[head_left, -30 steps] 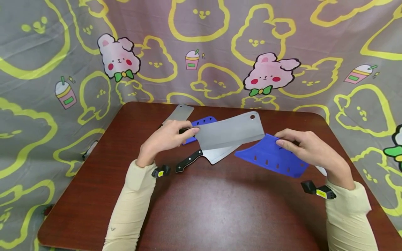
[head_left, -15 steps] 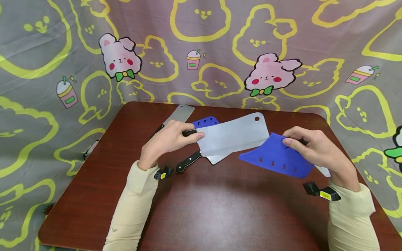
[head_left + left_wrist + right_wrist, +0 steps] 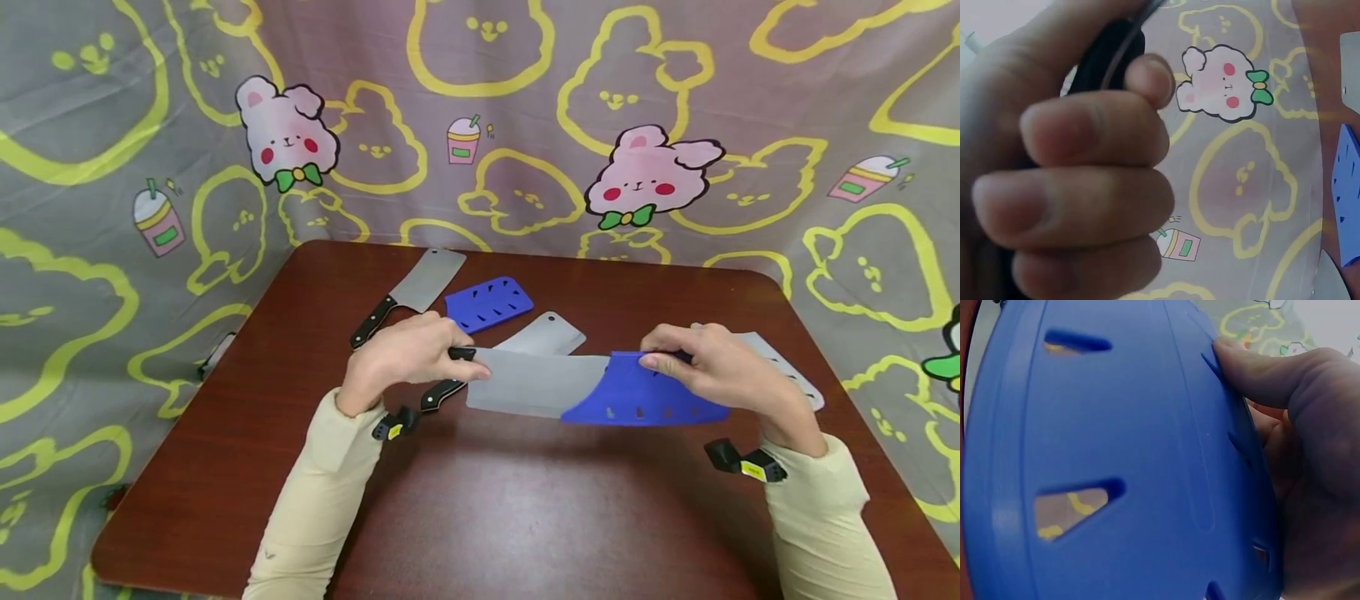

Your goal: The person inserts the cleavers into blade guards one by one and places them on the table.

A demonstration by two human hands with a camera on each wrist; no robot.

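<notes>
My left hand (image 3: 412,358) grips the black handle of a cleaver (image 3: 536,385) held over the table. In the left wrist view its fingers (image 3: 1085,200) curl round that handle. My right hand (image 3: 705,367) pinches the upper edge of a blue slotted blade sheath (image 3: 637,396), thumb on the near face. The curved mouth of the sheath lies across the blade, whose far end is hidden by it. In the right wrist view, the curtain shows through slots of the sheath (image 3: 1116,437).
Behind the held blade lies a second cleaver (image 3: 555,333) on the brown table (image 3: 480,517). Another blue sheath (image 3: 491,304) and a third cleaver (image 3: 431,279) lie farther back. A pale slotted piece (image 3: 776,358) is behind my right hand. A patterned curtain (image 3: 525,200) surrounds the table.
The cleaver has tipped down to nearly level, and the sheath has moved left and turned level. The sheath now covers the blade's far end, where its hole showed before.
</notes>
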